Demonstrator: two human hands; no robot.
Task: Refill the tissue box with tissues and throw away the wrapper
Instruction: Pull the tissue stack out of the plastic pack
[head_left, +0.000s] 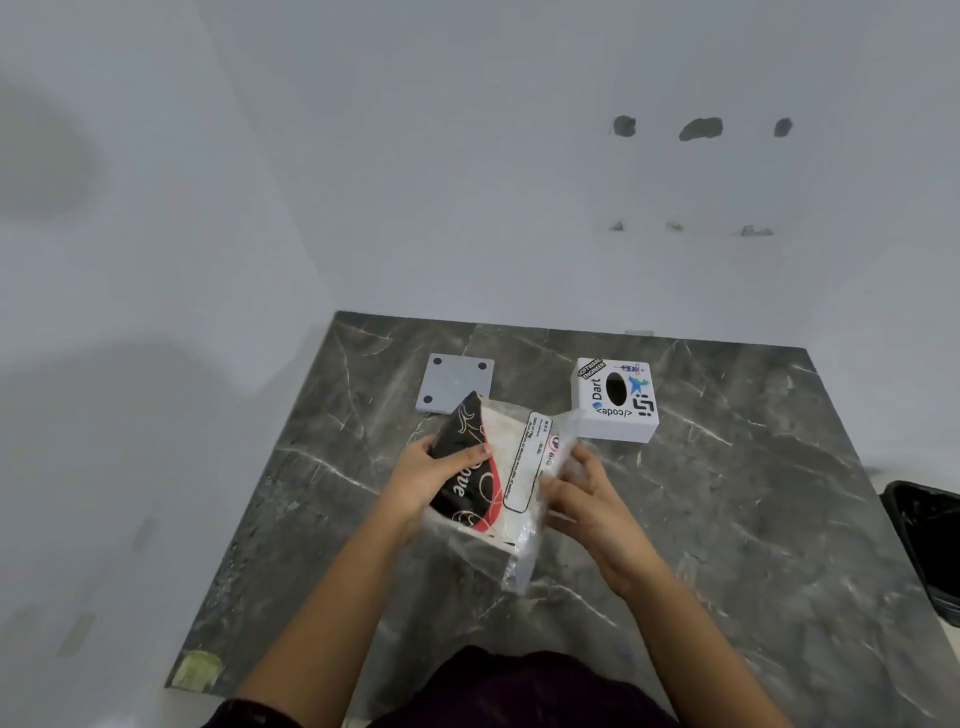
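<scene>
A person is holding 1 tissue pack (498, 467) over the middle of a dark marble tabletop (727, 519), both forearms reaching in from the near edge. The left hand (431, 478) is gripping the pack's black-and-red printed end, thumb lying across the top. The right hand (587, 493) is pinching the clear plastic wrapper (563, 452) at the pack's white end, fingers closed on the film. The pack is tilting, its far corner lifted toward the far edge.

Near the far edge, 1 white tissue box (615, 400) is sitting upright, stickers around its oval slot, just beyond the pack's right corner and close to the wrapper film. Left of it, 1 flat grey base plate (454, 382) with dark corner pads is lying on the tabletop, its near corner hidden behind the pack.

The right half of the tabletop and the near-left corner are lying open, with bare marble all the way to the right edge. Beyond that right edge, 1 bin (930, 545) lined with a black bag is standing partly out of view. Pale walls are closing in the far and left sides.
</scene>
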